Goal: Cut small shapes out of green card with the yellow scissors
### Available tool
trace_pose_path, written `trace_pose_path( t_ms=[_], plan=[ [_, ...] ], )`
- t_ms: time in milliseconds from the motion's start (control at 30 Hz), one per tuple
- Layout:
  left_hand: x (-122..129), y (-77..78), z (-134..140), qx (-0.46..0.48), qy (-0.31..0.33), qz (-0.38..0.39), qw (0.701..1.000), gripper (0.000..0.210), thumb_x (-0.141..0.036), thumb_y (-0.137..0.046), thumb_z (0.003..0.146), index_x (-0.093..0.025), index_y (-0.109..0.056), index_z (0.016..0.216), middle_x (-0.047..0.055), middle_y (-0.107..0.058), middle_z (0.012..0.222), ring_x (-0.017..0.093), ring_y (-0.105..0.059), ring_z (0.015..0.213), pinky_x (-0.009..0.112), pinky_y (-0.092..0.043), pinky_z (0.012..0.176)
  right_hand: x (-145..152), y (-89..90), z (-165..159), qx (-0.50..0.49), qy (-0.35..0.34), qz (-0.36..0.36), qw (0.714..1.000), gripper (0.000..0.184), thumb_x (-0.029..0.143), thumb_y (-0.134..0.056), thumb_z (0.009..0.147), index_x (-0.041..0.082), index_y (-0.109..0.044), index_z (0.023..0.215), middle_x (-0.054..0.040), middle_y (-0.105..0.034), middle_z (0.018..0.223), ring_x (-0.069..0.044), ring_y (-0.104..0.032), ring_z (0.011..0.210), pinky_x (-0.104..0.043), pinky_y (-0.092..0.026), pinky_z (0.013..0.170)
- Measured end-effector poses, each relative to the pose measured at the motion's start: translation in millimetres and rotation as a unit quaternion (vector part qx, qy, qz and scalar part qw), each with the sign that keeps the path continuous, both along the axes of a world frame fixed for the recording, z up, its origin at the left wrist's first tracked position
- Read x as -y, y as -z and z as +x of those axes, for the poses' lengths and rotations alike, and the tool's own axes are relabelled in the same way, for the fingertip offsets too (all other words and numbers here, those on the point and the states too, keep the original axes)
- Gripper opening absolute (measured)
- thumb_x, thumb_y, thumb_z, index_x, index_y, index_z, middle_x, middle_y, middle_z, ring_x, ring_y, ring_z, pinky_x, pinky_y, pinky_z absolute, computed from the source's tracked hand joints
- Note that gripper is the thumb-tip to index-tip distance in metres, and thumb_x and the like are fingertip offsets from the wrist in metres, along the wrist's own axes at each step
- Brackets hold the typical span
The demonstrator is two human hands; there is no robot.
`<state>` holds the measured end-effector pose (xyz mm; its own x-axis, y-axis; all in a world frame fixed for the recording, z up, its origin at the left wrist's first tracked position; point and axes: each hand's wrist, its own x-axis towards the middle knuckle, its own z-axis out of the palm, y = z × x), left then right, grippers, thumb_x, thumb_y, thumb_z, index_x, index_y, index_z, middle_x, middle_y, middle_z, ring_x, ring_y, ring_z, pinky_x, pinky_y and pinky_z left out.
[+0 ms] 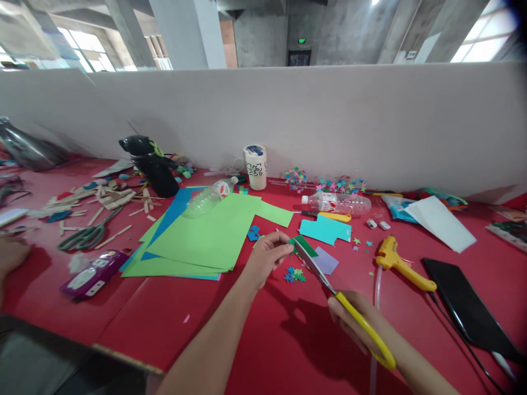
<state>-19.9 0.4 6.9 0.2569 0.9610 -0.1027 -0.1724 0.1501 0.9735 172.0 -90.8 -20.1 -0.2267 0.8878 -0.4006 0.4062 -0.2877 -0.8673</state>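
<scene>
My left hand [269, 257] pinches a small dark green piece of paper [307, 246] at its left end. In my right hand [354, 315] are yellow-handled scissors [364, 323], whose blades point up and left and meet the green paper. How far the blades are apart is hard to see. Under and beside the paper lie a purple paper piece [326, 260] and a small pile of blue and green paper stars [295, 275]. Turquoise paper pieces [323, 229] are just behind, and a few blue paper scraps [254, 233] sit left of my left hand.
Green sheets [206, 233] and a clear bottle [209, 196] lie left; another bottle [340, 203] lies behind. A yellow glue gun [401, 266] and black tablet [469, 307] are right. A cup [256, 167] stands near the partition [263, 109]. Another person's hand [14, 255] is far left.
</scene>
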Motion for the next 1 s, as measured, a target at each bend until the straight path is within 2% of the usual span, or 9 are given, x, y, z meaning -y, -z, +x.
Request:
trace_pose_path(
  t_ms=[167,300,567,767,1000],
  plan=[
    [-0.1,0.4,4.7,-0.001,-0.016,0.023,1.0,0.015,-0.029,-0.063,0.065,-0.016,-0.055,0.067,-0.007,-0.041,0.048,0.003,-0.032,0.04,0.016,-0.024,0.039,0.6,-1.9,-2.1,-0.003,0.014,-0.004,1.0,0.044,0.057,-0.04,0.079,0.019,-0.038,0.058,0.0122,-0.026,0.035,-0.003,-0.026,0.024,-0.014,-0.017,0.027],
    [0.0,4.7,10.3,0.011,-0.026,0.01,1.0,0.019,-0.031,-0.065,0.064,-0.015,-0.056,0.069,-0.005,-0.047,0.055,0.004,-0.038,0.044,0.018,-0.03,0.044,3.0,-4.6,-6.5,-0.011,0.038,-0.006,0.999,0.045,0.06,-0.039,0.078,0.02,-0.038,0.058,0.0117,-0.029,0.035,-0.003,-0.027,0.024,-0.014,-0.019,0.027],
    [0.6,10.1,9.9,0.056,-0.04,0.011,0.998,0.014,-0.028,-0.063,0.067,-0.016,-0.057,0.07,-0.005,-0.047,0.054,0.004,-0.038,0.045,0.017,-0.027,0.044,3.7,-1.8,-12.7,-0.02,0.062,0.013,0.998,0.05,0.068,-0.041,0.072,0.02,-0.038,0.057,0.0115,-0.027,0.036,-0.003,-0.025,0.024,-0.015,-0.016,0.026],
    [-0.7,9.4,6.6,0.072,-0.037,0.007,0.997,0.014,-0.027,-0.062,0.068,-0.015,-0.055,0.068,-0.004,-0.048,0.054,0.004,-0.039,0.045,0.018,-0.028,0.046,3.4,3.4,-11.3,-0.022,0.04,0.019,0.999,0.047,0.064,-0.044,0.073,0.021,-0.035,0.057,0.0114,-0.028,0.033,-0.004,-0.026,0.025,-0.016,-0.016,0.027],
    [0.9,8.4,7.9,0.101,-0.022,-0.024,0.994,0.016,-0.029,-0.062,0.068,-0.014,-0.056,0.071,-0.004,-0.047,0.053,0.002,-0.036,0.04,0.017,-0.023,0.04,3.2,7.1,-13.9,0.007,0.041,0.041,0.998,0.043,0.058,-0.047,0.075,0.021,-0.034,0.057,0.0101,-0.028,0.038,-0.005,-0.029,0.029,-0.017,-0.019,0.03]
  ],
)
